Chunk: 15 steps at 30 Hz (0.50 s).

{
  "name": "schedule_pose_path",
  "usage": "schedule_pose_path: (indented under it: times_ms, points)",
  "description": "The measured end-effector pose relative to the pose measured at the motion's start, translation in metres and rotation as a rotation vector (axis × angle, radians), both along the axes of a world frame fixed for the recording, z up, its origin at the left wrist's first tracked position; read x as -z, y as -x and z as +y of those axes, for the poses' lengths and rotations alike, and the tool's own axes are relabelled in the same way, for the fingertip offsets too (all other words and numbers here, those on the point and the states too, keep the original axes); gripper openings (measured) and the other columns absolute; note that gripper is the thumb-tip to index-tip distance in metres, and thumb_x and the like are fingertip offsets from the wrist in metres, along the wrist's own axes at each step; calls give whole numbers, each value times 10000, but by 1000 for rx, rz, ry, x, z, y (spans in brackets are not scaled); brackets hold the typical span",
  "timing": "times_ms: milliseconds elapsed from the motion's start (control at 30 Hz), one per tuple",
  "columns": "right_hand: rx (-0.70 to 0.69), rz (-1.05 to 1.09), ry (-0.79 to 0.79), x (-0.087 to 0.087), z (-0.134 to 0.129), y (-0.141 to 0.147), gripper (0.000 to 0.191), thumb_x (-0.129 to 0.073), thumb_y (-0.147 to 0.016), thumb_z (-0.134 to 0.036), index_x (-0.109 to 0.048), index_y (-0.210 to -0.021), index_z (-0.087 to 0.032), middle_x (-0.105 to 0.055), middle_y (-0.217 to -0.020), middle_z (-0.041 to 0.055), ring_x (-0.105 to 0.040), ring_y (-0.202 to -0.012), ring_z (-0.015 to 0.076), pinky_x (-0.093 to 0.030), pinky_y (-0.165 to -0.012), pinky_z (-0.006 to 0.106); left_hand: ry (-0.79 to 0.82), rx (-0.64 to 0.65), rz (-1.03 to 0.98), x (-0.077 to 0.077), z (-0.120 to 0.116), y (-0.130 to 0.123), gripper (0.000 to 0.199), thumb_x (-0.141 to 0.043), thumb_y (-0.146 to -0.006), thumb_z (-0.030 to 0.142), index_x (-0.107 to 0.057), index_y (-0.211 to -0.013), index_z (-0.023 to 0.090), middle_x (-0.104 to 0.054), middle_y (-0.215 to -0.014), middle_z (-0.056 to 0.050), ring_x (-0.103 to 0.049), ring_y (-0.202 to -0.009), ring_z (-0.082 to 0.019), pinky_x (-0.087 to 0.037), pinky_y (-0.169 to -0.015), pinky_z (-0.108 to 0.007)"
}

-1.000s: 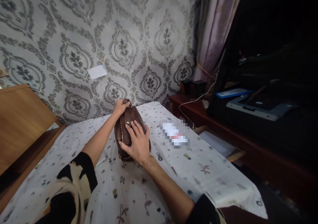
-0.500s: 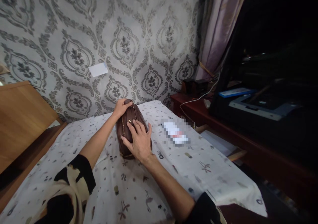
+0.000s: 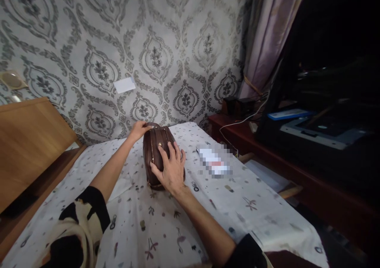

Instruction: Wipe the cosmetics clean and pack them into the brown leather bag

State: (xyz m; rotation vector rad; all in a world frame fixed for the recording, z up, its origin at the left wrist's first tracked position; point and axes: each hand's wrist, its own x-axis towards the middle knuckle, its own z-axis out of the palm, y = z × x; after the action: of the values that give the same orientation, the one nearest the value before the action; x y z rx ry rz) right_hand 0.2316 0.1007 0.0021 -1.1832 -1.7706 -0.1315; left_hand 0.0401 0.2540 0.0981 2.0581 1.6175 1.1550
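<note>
A brown leather handbag [image 3: 157,157] with brass-coloured zips lies on the patterned white cloth [image 3: 130,220]. At its far end my left hand [image 3: 139,131] is closed on the bag's short handle [image 3: 152,124], thumb and fingers together. My right hand [image 3: 173,171] rests on the near right part of the bag, fingers spread over the leather and close to a small round metal stud [image 3: 160,144]. The palm hides the bag's right side.
A phone [image 3: 215,160], blurred out, lies on the cloth right of the bag. A wooden headboard-like panel [image 3: 32,141] stands at the left. Along the right runs a dark red cabinet [image 3: 215,121] with a white cable [image 3: 228,125] and a large dark screen [image 3: 332,62].
My left hand has slid a little left along the bag's far end, and the handle now shows raised beside it. My right hand stays spread on the bag. The whole view has shifted slightly.
</note>
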Motion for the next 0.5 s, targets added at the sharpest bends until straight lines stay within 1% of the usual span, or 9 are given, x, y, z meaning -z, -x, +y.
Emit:
schedule_pose_path:
  times_ms: [100, 200, 367, 500]
  points:
    - [-19, -1, 10, -2, 0, -1, 566, -641, -883, -460, -570, -1385, -207, -512, -1474, 181, -349, -1429, 371, -291, -1132, 587, -39, -89, 93, -1, -2, -1, 293, -679, -730, 313, -520, -518, 189, -411, -490, 49, -375, -562, -125, -260, -587, -274]
    - [-31, 3, 8, -3, 0, -1, 553, -636, -888, -440, -580, -1377, -190, -537, -1448, 182, -362, -1414, 378, -311, -1119, 577, -63, -131, 167, -4, -6, -5, 265, -665, -736, 280, -529, -525, 192, -448, -506, 35, -406, -584, -140, -273, -600, -281]
    - [-41, -6, 7, -3, 0, -2, 534, -606, -909, -411, -574, -1381, -164, -533, -1442, 201, -359, -1412, 380, -318, -1110, 573, -75, -158, 243, -5, -12, -10, 199, -627, -773, 292, -612, -603, 190, -565, -589, -6, -490, -653, -177, -332, -637, -286]
    - [-45, -11, 13, -4, -1, -3, 519, -585, -925, -399, -564, -1392, -175, -516, -1459, 198, -344, -1424, 374, -312, -1114, 571, -65, -147, 266, -2, -19, -11, 208, -599, -809, 329, -654, -670, 185, -633, -656, -23, -536, -678, -187, -371, -655, -284]
